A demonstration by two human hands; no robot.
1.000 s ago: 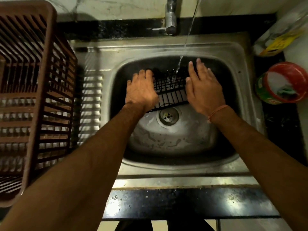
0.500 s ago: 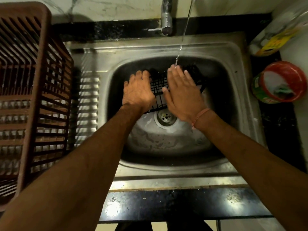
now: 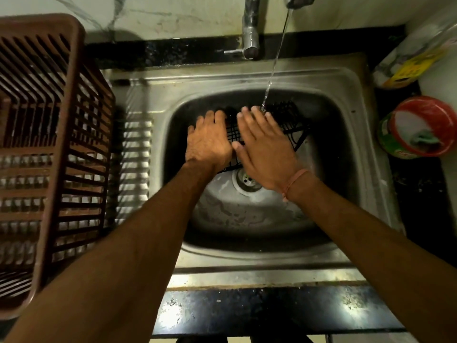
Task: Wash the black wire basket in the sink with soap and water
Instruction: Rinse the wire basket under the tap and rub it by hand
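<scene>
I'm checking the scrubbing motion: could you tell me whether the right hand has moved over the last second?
Yes. The right hand slid left across the basket, towards the left hand.

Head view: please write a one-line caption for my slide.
Both hands, left and right, lie on a black wire basket in a steel sink under running tap water.
</scene>
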